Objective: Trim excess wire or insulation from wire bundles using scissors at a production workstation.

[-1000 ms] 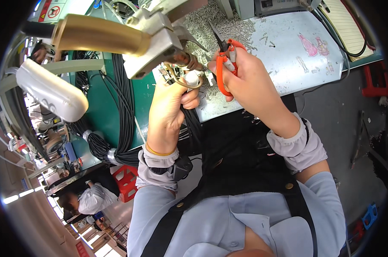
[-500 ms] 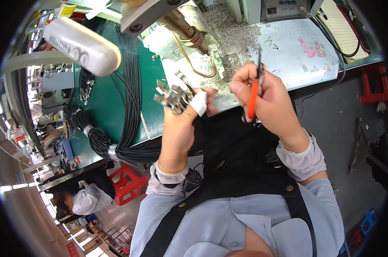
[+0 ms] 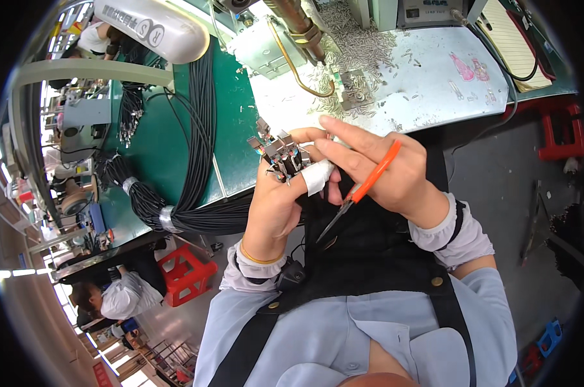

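Observation:
My left hand (image 3: 272,205), with white tape (image 3: 318,177) round its thumb, is closed on a bundle of cable ends. Their metal connectors (image 3: 283,157) and small coloured wires stick up above the hand. Close against it, my right hand (image 3: 398,173) holds an orange-handled tool (image 3: 377,173) with a long, thin, dark tip slanting down toward my apron. The right index and middle fingers stretch to the left fingertips. Whether they pinch a small part there I cannot tell.
A bench press (image 3: 298,29) stands beyond my hands, with many small metal pins (image 3: 363,48) heaped on the pale plate (image 3: 447,97). Black cable bundles (image 3: 202,122) lie on the green bench (image 3: 231,155). A red stool (image 3: 187,274) and a seated person (image 3: 127,293) are at left.
My right hand has moved left to meet the left hand. The orange-handled tool has swung from tip up to tip down. The connectors have shifted slightly right.

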The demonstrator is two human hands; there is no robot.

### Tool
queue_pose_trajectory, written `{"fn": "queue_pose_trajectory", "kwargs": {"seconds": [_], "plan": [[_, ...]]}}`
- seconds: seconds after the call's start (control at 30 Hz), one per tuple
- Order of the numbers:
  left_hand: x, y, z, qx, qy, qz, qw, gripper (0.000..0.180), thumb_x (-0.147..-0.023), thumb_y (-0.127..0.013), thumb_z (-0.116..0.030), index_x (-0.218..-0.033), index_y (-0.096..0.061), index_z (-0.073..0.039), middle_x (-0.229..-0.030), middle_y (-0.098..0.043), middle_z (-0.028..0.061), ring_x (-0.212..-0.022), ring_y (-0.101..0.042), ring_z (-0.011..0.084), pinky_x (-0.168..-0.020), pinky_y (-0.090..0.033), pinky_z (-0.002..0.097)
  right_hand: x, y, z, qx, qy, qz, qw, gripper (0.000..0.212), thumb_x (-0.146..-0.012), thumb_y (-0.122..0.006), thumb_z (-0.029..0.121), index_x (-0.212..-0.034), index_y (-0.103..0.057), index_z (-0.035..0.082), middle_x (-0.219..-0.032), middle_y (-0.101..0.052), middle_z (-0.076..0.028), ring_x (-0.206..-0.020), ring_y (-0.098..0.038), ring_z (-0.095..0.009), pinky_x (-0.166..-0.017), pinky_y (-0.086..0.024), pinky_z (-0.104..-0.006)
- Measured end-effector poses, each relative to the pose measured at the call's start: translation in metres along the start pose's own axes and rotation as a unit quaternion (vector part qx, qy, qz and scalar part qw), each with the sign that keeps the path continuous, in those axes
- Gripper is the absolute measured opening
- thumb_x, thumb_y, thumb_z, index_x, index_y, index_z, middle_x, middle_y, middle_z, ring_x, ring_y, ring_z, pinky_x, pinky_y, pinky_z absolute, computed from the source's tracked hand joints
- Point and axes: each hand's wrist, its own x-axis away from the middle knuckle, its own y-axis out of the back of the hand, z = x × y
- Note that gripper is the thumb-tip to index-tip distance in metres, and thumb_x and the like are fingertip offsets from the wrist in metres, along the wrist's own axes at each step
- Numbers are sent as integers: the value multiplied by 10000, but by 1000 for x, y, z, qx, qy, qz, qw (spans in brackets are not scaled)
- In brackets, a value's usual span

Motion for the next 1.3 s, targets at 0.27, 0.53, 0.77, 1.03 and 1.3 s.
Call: {"fn": "queue_pose_trajectory", "kwargs": {"seconds": [0.27,0.53,0.77,1.03,1.3], "plan": [[1,-1,-1,0,0,-32,1000,194,-745,-567,45,-935,-531,18,-652,-533,39,-464,-405,52,-385,-289,187,19,-9,1,-199,-127,-21,972,228,-678,-651,-34,-889,-616,42,-850,-647,-107,-597,-615,-159,-455,-438,-218],[1,-1,1,-24,47,-64,997,125,-737,-601,30,-855,-560,17,-657,-507,0,-475,-379,28,-395,-265,173,14,3,12,-63,-92,36,993,155,-724,-621,-40,-864,-558,-19,-849,-645,-113,-589,-600,-138,-496,-462,-234],[0,-10,6,-153,-29,-93,983,115,-740,-608,19,-846,-567,1,-656,-499,-7,-478,-371,21,-410,-263,168,20,-3,14,-254,-300,45,918,152,-747,-613,-16,-868,-522,-15,-909,-627,-160,-643,-590,-109,-528,-450,-213],[1,1,4,-17,14,-15,1000,122,-747,-613,9,-862,-573,-2,-673,-507,-18,-512,-395,16,-433,-274,157,16,2,11,-241,-195,-34,950,166,-748,-642,75,-810,-514,-11,-818,-629,-159,-582,-568,-106,-488,-429,-220],[2,-9,8,-153,-74,-87,982,152,-737,-621,17,-882,-578,-3,-688,-527,-19,-555,-418,23,-465,-300,165,20,17,21,-85,-323,216,917,327,-651,-736,218,-579,-489,16,-459,-493,-94,-391,-492,-199,-388,-363,-267]]}}
